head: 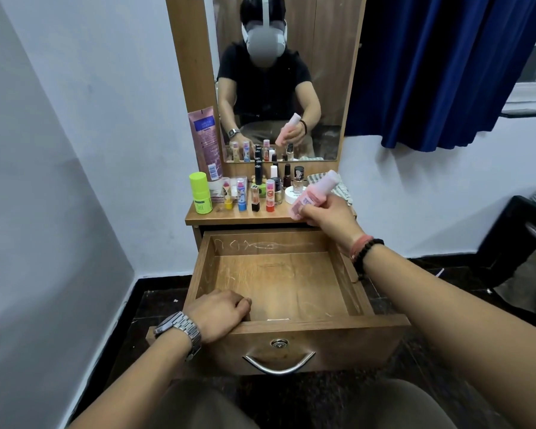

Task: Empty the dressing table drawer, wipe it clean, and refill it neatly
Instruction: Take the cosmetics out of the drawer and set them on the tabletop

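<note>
The wooden drawer (279,283) stands pulled out, its inside bare with pale scratch marks. My left hand (218,314) rests on the drawer's front left rim, fingers curled over the edge. My right hand (328,216) grips a pink bottle (314,193) tilted above the right end of the tabletop (217,216). Several cosmetics stand on the tabletop: a lime green bottle (200,193), lipsticks (242,196), nail polish bottles (287,176), a pink tube (205,144) leaning on the mirror frame. A striped cloth (342,188) lies behind the pink bottle.
A mirror (279,78) rises behind the tabletop. Blue curtain (430,66) hangs at the right, a black chair (517,239) stands at far right. White wall at left. The drawer front has a metal handle (279,363) and lock.
</note>
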Motion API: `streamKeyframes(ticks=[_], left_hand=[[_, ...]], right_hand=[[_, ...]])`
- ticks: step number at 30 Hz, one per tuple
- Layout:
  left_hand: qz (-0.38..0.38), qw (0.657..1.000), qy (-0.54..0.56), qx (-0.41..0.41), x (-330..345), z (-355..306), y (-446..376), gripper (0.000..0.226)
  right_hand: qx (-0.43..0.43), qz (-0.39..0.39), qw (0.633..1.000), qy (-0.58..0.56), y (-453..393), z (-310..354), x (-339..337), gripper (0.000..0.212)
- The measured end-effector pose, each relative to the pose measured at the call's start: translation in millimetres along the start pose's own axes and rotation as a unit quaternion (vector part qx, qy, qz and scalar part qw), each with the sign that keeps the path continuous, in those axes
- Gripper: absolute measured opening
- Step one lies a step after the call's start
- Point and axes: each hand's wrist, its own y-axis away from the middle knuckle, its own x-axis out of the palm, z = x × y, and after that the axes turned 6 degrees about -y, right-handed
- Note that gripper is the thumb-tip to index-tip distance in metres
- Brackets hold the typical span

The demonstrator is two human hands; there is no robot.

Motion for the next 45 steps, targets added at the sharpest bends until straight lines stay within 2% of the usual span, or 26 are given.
streamKeyframes(ticks=[5,10,22,29,33,37,38,40,42,45], left_hand=[[-0.003,1.000,0.007,0.009,1.0,2.5,-1.5,0.046],[-0.017,0.999,0.013,0.024,2.8,3.6,-2.1,0.045],[-0.021,0.999,-0.005,0.026,3.3,3.9,-1.8,0.048],[-0.030,0.999,-0.010,0.027,2.3,1.7,0.0,0.047],[-0.039,0.999,-0.019,0.026,1.7,0.8,1.4,0.046],[-0.035,0.999,-0.017,0.025,0.9,0.7,2.2,0.043],[-0.031,0.999,-0.014,0.025,0.6,0.6,1.7,0.044],[-0.024,0.999,-0.008,0.025,0.3,1.0,1.2,0.045],[-0.023,0.999,-0.004,0.026,0.2,1.5,1.3,0.046],[-0.022,0.999,-0.004,0.026,0.0,1.6,0.6,0.048]], right_hand=[[-0.058,-0.056,0.987,0.141,-31.7,-0.5,11.0,0.024],[-0.064,-0.041,0.967,0.245,-52.6,-5.2,21.7,0.025],[-0.073,-0.039,0.956,0.280,-55.6,-24.2,25.9,0.033],[-0.062,-0.024,0.971,0.231,-46.6,-24.9,20.7,0.031],[-0.097,-0.084,0.972,0.195,-30.1,-27.6,9.5,0.025],[-0.166,-0.145,0.960,0.172,-25.7,-25.7,-15.9,0.007],[-0.169,-0.161,0.958,0.168,-29.2,-24.3,-24.0,0.006],[-0.152,-0.175,0.955,0.186,-40.0,-21.9,-39.2,0.022],[-0.119,-0.130,0.950,0.258,-52.5,-21.7,-51.2,0.032],[-0.061,-0.003,0.923,0.380,-63.2,-23.1,-55.1,0.046]])
